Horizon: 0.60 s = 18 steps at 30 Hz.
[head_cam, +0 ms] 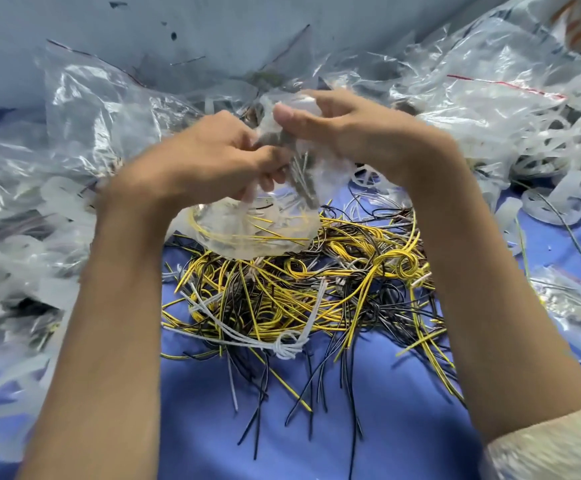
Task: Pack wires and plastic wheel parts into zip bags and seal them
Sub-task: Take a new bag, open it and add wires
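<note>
Two hands meet close together above the middle of the work surface, both clamped on the bunched upper part of one clear zip bag (pixel 258 233). The left hand (pixel 220 157) has its fingers curled round the gathered plastic, and the right hand (pixel 351 133) pinches the same bunch between thumb and fingers, just beside the left. The bag hangs below them, its rounded bottom just over the far edge of a pile of wires (pixel 299 292). A loop of yellow wire (pixel 213 233) shows through its wall. Whether the zip is closed cannot be told, since the hands cover it. The pile is a tangle of yellow, black and a few pale strands lying on a blue cloth (pixel 195 427), with a knotted white string (pixel 287 348) at its near side. Translucent plastic wheel parts (pixel 538 157) are heaped to the right, and crumpled clear bags (pixel 91 109) fill the left. A pale sleeve (pixel 552 448) covers the right forearm.
</note>
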Available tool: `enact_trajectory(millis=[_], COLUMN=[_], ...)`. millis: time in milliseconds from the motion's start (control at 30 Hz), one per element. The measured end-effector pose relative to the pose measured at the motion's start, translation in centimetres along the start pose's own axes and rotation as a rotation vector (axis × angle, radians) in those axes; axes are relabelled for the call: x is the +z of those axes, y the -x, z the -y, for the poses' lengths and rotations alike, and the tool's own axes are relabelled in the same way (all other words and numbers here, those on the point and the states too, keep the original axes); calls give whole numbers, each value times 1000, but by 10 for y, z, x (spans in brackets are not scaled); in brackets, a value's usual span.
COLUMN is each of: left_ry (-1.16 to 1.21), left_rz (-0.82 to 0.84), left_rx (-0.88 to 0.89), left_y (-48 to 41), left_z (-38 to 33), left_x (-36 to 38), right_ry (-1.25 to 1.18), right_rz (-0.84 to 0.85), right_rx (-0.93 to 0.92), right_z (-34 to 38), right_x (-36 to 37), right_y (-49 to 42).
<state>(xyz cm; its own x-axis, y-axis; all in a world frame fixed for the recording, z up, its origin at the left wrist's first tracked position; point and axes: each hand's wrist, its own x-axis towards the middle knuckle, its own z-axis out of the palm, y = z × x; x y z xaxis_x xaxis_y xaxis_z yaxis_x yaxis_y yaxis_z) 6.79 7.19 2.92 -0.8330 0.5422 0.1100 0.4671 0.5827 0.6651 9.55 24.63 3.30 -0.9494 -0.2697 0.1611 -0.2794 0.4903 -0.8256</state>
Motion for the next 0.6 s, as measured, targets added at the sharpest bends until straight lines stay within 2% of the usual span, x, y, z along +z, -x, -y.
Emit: enact_trajectory(millis=[233, 400, 467, 533, 600], left_ry=[-88, -61, -59, -57, -62], left_rz=[48, 12, -19, -45, -57], left_rx=[23, 32, 29, 25, 28], left_y=[2, 4, 5, 5, 5], left_z=[0, 0, 0, -2, -3], left_x=[1, 1, 1, 2, 3], right_ry=[68, -105, -34, 144, 281], right_rz=[103, 154, 196, 278, 275], right_rx=[0, -24, 16, 26, 27], right_z=[-8, -10, -7, -6, -6], right_x=[-17, -21, -21, -15, -8], right_y=[11, 13, 13, 12, 8])
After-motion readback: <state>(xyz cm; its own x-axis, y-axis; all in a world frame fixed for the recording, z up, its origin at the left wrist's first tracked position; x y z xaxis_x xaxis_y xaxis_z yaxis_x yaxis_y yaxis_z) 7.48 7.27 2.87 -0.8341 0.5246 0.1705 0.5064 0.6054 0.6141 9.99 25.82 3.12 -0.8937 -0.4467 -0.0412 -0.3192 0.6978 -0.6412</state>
